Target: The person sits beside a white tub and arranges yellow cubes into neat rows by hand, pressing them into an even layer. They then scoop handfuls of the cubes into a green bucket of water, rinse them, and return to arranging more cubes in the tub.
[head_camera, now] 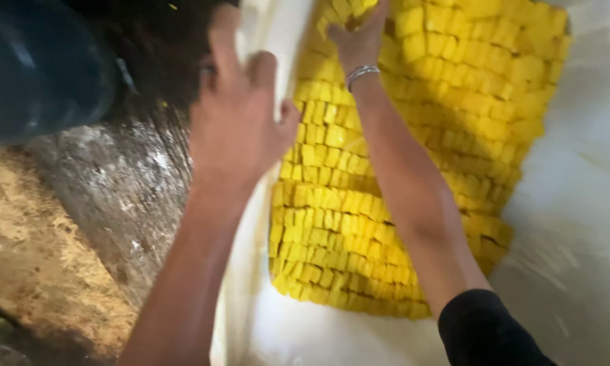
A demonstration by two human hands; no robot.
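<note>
While my right hand [359, 30] closes on a few yellow cubes [346, 10] at the far edge of the cube stack [413, 183], my left hand [240, 115] sits spread wide on the white liner [264, 318] beside that stack — holding nothing. I judge a hard tug could topple neighbouring rows — they look loosely packed.

1. Yellow blocks [413, 169]: matt, slightly moist-looking, soft cut faces.
2. White lining [576, 224]: smooth, faintly sheened, perhaps plastic sheet; the blur hides its weave.
3. Bracelet [361, 73]: shiny metal.
4. Ground [68, 230]: rough, gritty, wet-glinting.
5. Sleeve [488, 332]: matt black cloth.
</note>
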